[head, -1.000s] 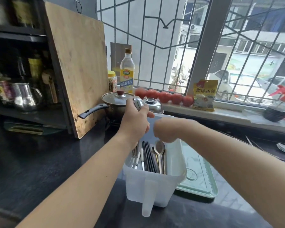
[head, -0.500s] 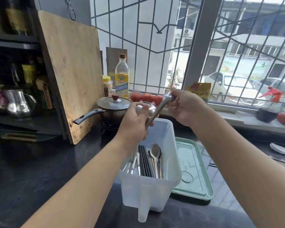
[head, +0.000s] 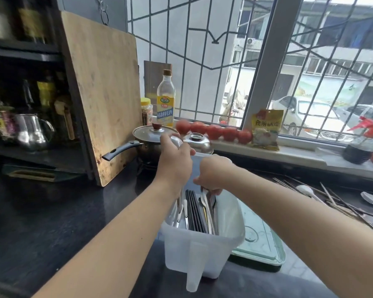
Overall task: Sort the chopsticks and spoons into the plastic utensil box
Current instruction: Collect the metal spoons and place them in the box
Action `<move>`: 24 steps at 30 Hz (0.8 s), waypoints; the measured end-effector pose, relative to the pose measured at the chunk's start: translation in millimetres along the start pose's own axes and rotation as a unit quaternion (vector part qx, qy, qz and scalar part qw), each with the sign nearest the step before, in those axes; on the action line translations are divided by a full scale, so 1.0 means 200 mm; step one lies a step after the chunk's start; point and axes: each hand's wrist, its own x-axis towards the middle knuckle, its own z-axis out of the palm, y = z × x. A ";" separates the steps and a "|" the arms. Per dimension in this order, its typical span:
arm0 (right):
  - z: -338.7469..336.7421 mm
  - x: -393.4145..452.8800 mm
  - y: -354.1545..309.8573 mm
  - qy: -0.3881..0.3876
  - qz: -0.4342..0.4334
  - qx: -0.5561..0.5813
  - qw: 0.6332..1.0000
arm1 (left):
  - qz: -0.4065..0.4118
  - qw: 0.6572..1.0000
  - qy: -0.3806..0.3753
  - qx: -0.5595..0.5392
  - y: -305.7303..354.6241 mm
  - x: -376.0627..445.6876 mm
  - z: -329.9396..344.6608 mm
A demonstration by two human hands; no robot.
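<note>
Kitchen table by barred window | right hand (head: 213,173), raised with a spoon half a second ago, is now down in plastic utensil box (head: 205,250), fingers pinching spoons (head: 207,203) beside black chopsticks (head: 194,211) | left hand (head: 174,162) clamped on metal spoons | loose chopsticks (head: 332,198) remain on the table.

left hand (head: 174,166) holds spoons | right hand (head: 213,175) lowers spoon (head: 209,206) into utensil box (head: 202,250)

Daylight enters a barred window (head: 256,61) above a dark counter (head: 52,211).
</note>
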 end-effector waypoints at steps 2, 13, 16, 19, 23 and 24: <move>0.03 0.03 -0.01 -0.063 0.007 -0.026 0.998 | -0.004 1.000 0.001 0.012 -0.01 0.00 0.01; -0.08 0.07 0.03 0.055 0.012 -0.036 0.998 | -0.008 0.999 -0.035 0.016 -0.01 -0.01 -0.01; -0.20 0.02 0.09 0.189 0.008 0.168 0.967 | 0.007 0.997 -0.061 0.036 0.01 -0.03 0.01; -0.30 -0.07 0.09 0.171 -0.035 0.459 0.871 | 0.025 0.993 -0.109 0.045 0.03 -0.05 0.03; -0.30 -0.19 0.06 -0.002 -0.104 0.529 0.842 | 0.025 0.990 -0.138 0.013 0.04 -0.06 0.02; -0.28 -0.20 0.06 -0.027 -0.128 0.534 0.835 | 0.021 0.991 -0.131 0.006 0.05 -0.06 0.02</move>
